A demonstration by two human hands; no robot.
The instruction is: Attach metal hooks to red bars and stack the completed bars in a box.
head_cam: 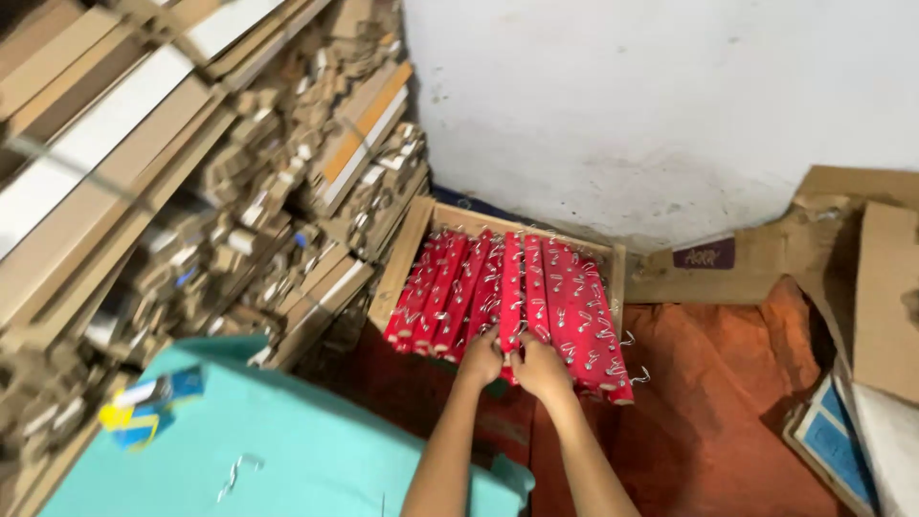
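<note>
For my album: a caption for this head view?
Both hands grip red strips with metal hooks in a wooden tray.

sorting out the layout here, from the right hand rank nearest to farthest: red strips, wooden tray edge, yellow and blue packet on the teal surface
1. red strips, touching the right hand, just ahead.
2. wooden tray edge, beyond, to the right.
3. yellow and blue packet, far left on the teal surface.

A rough white plastered wall (661, 105) is closing off the back. Stacks of flattened cardboard (163, 182) are leaning up on the left, loose cardboard sheets (885, 297) are standing on the right, and an orange-red cloth (708, 402) is covering the floor.
</note>
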